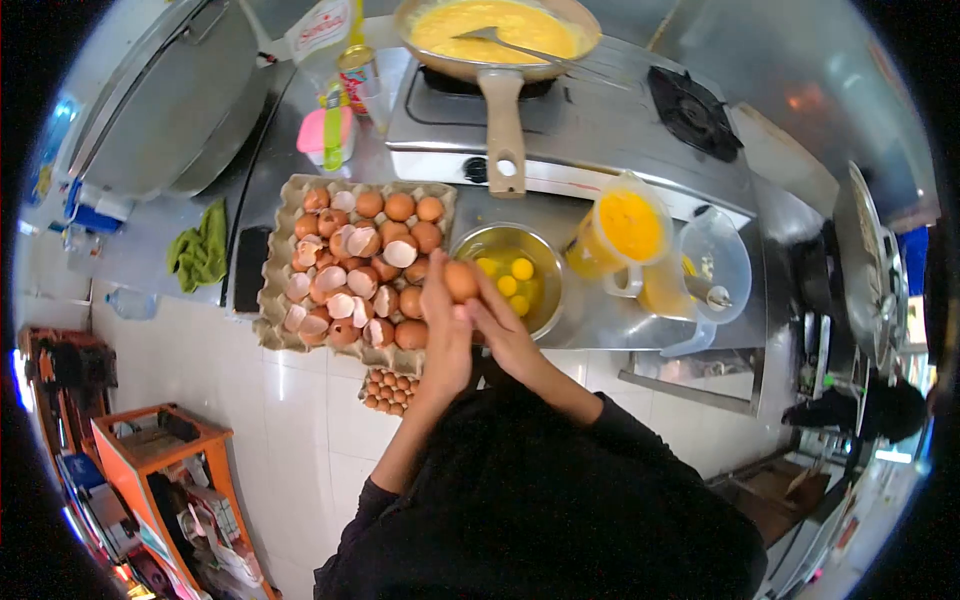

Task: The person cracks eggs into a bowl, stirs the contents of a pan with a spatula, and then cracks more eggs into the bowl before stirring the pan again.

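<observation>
Both hands are up at the metal bowl [550,318], the left hand [446,335] and the right hand [508,335] closing their fingers round one whole brown egg [461,281]. The egg sits at the bowl's nine o'clock edge; whether it touches the rim, I can't tell. Inside the bowl, at least four yolks float in clear egg white.

Taking the clock from the bowl, here's the big cardboard tray [272,262] at nine to ten o'clock, heaped with brown eggs and broken shells, some showing their white insides. Round to between two and three, a clear jug [592,250] holds yellow liquid up near its top. At three, a second clear jug [735,250] has a metal utensil [708,291] leaning in it.

Up at twelve, on the stove [620,110], the pan [590,48] carries a thick yellow mixture with a spatula [485,34] resting across it, its handle pointing back towards six. Between ten and eleven stands a small pink-topped container [322,132], contents hidden. A large pot [165,120] looms at ten, a green cloth [203,246] lies at nine, and lower down, between seven and eight, another tray [366,398] holds brown eggs.
</observation>
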Motion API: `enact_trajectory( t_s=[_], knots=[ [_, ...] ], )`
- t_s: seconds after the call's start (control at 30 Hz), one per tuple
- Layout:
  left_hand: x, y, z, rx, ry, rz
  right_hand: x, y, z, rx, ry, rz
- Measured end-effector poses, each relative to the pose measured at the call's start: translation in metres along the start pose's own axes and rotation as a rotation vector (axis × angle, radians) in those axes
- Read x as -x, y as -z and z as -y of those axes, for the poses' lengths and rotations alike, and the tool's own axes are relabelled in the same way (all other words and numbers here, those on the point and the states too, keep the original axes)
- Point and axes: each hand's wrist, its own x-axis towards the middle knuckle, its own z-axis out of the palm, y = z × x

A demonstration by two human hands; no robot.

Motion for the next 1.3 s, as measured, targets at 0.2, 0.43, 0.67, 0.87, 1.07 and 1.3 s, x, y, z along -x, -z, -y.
enact_trajectory(
  t_s=[0.2, 0.43, 0.67, 0.87, 1.07, 1.3],
  knots=[
    [-0.009, -0.032, 0.029, -0.542, -0.134, 0.111, 0.018, 0.087, 0.029, -0.302, -0.283, -0.233],
    [-0.016, -0.032, 0.049, -0.843, -0.199, 0.090, 0.033, 0.115, 0.035, 0.881, 0.227, -0.214],
    [-0.019, -0.032, 0.049, -0.758, -0.242, 0.066, 0.025, 0.111, 0.030, 0.707, 0.141, -0.175],
    [-0.030, -0.031, 0.023, 0.185, -0.026, 0.293, 0.002, 0.092, 0.033, -0.184, -0.517, -0.076],
    [-0.030, -0.028, 0.029, 0.301, 0.153, 0.323, -0.002, 0.077, 0.023, -0.253, -0.522, -0.065],
    [-0.027, -0.034, 0.026, 0.294, 0.157, 0.237, -0.003, 0.071, 0.026, 0.242, -0.070, -0.166]
  ],
)
